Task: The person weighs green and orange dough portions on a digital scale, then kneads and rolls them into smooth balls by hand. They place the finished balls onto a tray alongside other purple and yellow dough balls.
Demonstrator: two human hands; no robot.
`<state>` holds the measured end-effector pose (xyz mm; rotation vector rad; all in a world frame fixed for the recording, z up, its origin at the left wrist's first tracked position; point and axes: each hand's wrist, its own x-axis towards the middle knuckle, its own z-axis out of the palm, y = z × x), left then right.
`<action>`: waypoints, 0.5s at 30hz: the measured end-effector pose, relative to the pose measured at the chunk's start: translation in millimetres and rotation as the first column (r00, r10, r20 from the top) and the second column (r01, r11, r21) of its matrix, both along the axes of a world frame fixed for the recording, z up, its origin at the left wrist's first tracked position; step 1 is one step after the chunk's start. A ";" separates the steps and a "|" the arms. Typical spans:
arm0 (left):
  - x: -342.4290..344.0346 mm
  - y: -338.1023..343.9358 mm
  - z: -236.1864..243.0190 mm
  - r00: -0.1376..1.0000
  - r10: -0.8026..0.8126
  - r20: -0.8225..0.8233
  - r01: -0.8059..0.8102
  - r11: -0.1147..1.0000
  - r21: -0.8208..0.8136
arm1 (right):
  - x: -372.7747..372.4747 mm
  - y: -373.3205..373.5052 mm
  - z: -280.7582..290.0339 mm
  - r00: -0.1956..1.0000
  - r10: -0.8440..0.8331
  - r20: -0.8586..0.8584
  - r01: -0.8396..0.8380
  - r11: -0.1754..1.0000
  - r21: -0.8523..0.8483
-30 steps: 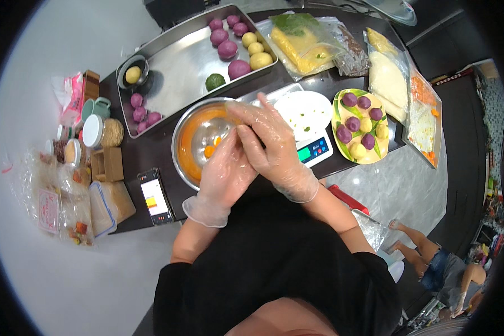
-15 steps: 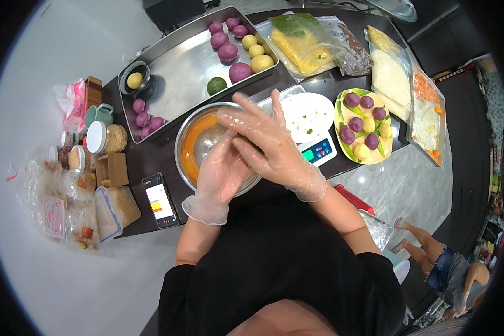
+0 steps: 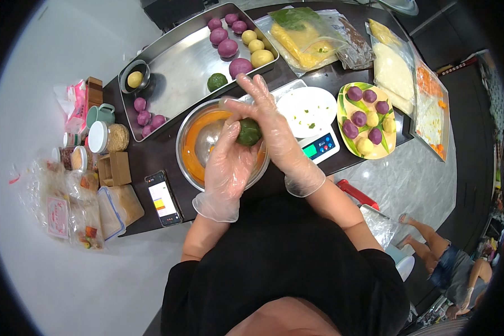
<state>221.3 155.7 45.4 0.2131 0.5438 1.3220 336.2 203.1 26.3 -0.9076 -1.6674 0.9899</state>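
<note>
In the head view my left hand, in a clear glove, is closed around a dark green dough ball, cradling it from below. My right hand, also gloved, leans against the ball's right side with its fingers stretched out and apart. Both hands are over a steel bowl with orange liquid in it. Just right of them a white plate with small green bits sits on a digital scale.
A steel tray holds purple, yellow and green balls. A patterned plate of balls, bagged dough and another tray lie rightward. Jars and a phone lie left. Another person is at lower right.
The green ball, earlier mostly hidden between my hands, now shows clearly in my left hand. My right hand's fingers have risen and spread toward the top of the picture.
</note>
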 end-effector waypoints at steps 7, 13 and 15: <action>-4.3 -2.0 7.3 0.992 -0.084 0.093 0.077 0.994 0.072 | 9.5 8.9 3.5 0.986 0.053 0.160 -0.066 0.995 0.075; 9.6 -2.2 14.1 0.997 0.056 -0.044 -0.056 0.998 -0.006 | 1.8 -5.7 5.3 0.966 -0.053 0.253 0.019 0.990 0.137; 11.4 -2.8 16.2 0.996 0.073 -0.050 -0.074 0.997 -0.013 | 5.9 -7.4 10.5 0.987 -0.037 0.154 0.025 0.996 0.081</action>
